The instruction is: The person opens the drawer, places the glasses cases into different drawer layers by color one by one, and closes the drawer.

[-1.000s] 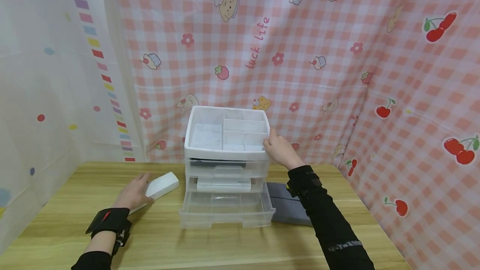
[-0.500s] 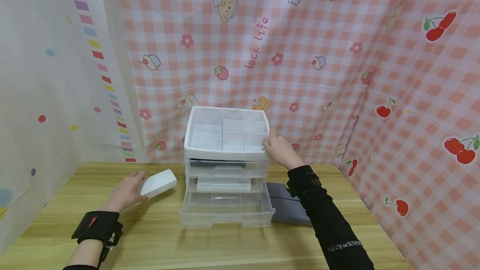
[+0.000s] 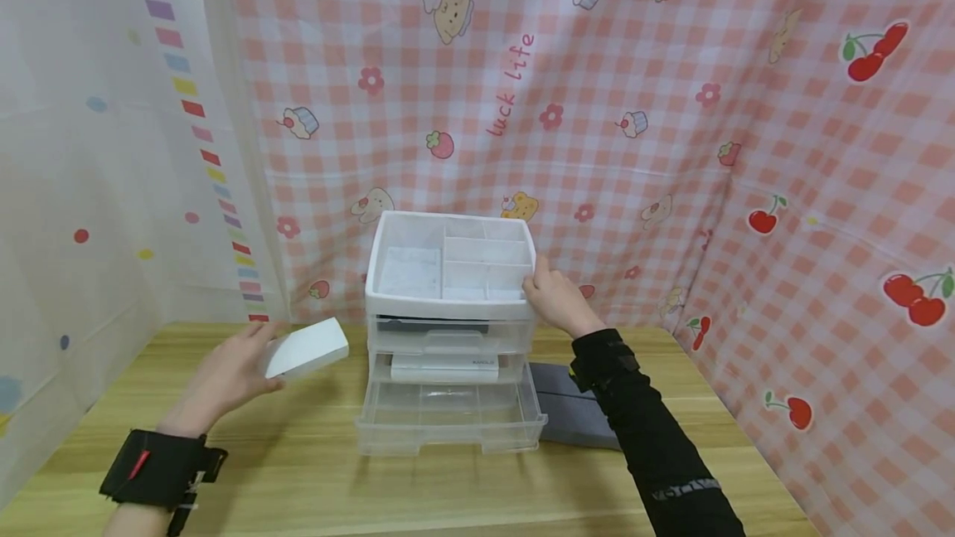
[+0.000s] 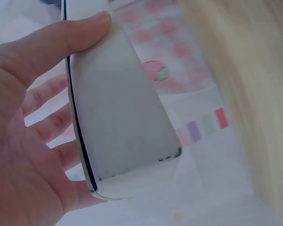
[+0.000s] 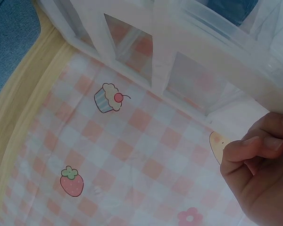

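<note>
Now the flat white rectangular box is off the wooden table, lifted since a second ago and held by the left hand, thumb over its top, beside the clear plastic drawer organiser. The right hand still grips the organiser's top tray corner. The box's markings are unreadable; the grey pad is partly hidden.

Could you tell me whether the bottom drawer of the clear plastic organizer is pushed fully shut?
No, the bottom drawer of the organizer is pulled out toward the camera, well past the two drawers above it.
</note>
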A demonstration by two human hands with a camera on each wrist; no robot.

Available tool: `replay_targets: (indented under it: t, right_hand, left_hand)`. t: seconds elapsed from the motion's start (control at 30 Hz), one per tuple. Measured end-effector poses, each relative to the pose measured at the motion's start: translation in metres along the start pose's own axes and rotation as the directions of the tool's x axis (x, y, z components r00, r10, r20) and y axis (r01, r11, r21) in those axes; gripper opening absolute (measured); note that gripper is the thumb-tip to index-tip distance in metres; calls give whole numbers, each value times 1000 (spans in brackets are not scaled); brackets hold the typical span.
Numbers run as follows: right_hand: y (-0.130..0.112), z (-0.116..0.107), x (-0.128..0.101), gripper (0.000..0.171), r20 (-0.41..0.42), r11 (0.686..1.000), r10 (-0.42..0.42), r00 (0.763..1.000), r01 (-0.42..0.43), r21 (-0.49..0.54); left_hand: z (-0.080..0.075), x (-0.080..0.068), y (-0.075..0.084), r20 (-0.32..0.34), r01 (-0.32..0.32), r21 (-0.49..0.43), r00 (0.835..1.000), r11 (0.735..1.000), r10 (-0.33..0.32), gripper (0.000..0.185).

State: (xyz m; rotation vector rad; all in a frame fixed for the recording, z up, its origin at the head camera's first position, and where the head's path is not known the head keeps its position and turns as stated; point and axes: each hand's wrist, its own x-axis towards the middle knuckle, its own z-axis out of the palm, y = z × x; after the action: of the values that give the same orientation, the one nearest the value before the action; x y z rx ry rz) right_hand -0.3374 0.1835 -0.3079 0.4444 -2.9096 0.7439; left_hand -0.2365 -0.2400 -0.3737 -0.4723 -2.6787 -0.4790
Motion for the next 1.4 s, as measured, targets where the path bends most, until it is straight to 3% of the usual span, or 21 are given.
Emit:
replay_targets:
  t: [0.43,0.67,1.1,1.4]
  right_hand:
    - [-1,-1,-1,48,12,1000,6,1000,-6,14]
    - [-1,-1,0,50,4,1000,2,1000,-2,-4]
    - [-1,0,-2,48,5,1000,-11,1000,11,7]
    - [-2,0,-1,49,-1,1000,-4,1000,4,-13]
  left_hand:
    - [-34,-8,22,9,-28,-7,1000,1000,28,69]
    - [-46,-7,37,2,-101,-31,995,994,101,65]
    - [-41,4,74,-37,-262,-51,965,964,260,60]
    - [-33,13,100,7,-301,-83,953,950,302,60]
